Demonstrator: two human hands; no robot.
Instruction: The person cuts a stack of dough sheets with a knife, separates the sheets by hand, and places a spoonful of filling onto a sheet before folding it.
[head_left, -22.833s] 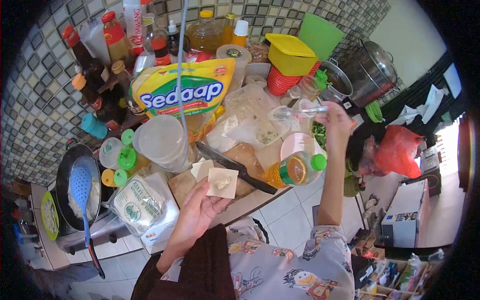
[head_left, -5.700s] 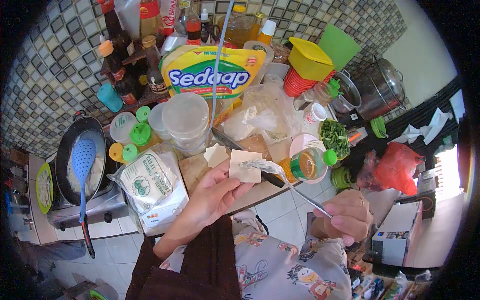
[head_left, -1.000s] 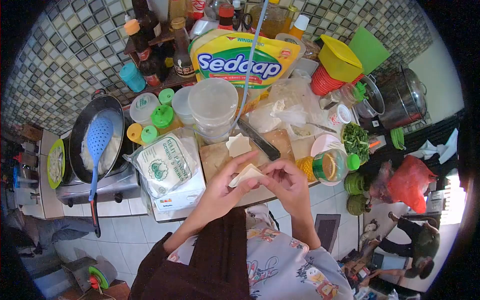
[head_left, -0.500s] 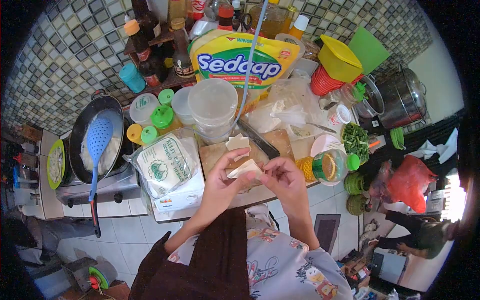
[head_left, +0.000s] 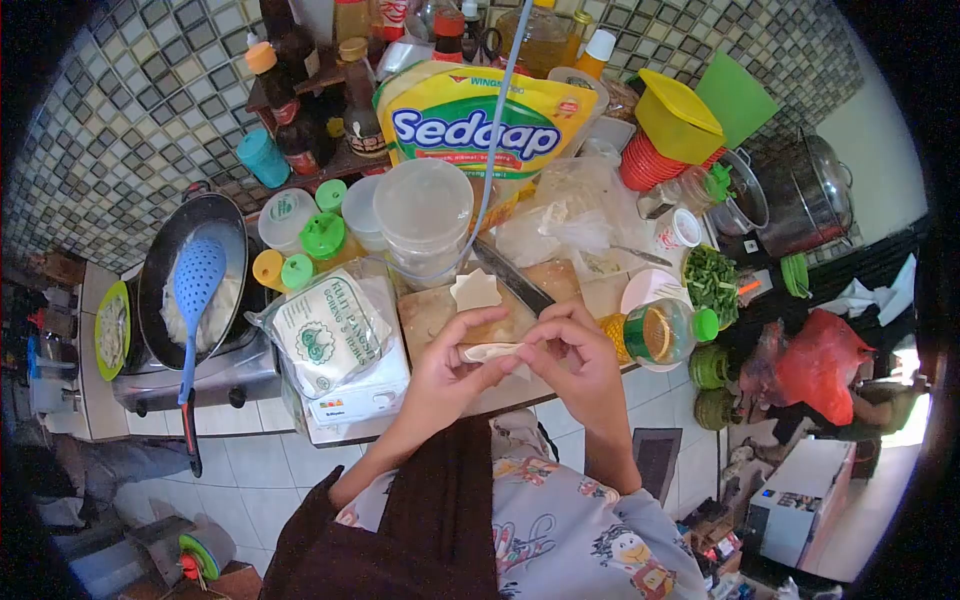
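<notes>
Between my two hands is a folded wonton wrapper (head_left: 488,352), pale and thin, seen nearly edge-on. My left hand (head_left: 455,365) pinches its left part between thumb and fingers. At the right end, my right hand (head_left: 570,350) grips it with the fingertips, which partly hide it. Just beyond, a small stack of wrappers (head_left: 476,289) lies on the wooden cutting board (head_left: 430,312). A dark-bladed knife (head_left: 513,278) rests across the board. To the left, a plastic pack of wonton wrappers (head_left: 330,325) sits on a white box-like appliance (head_left: 365,402).
A black pan (head_left: 160,240) with a blue slotted spatula (head_left: 200,275) stands on the stove at left. Lidded tubs (head_left: 424,215) and a large yellow pouch (head_left: 480,115) line the back. At right are an oil bottle (head_left: 660,333) and chopped greens (head_left: 711,285).
The wrapper in my hands has tilted from a flat triangle to a narrow edge-on fold, and my fingers have closed in around it. The person at the far right is out of sight.
</notes>
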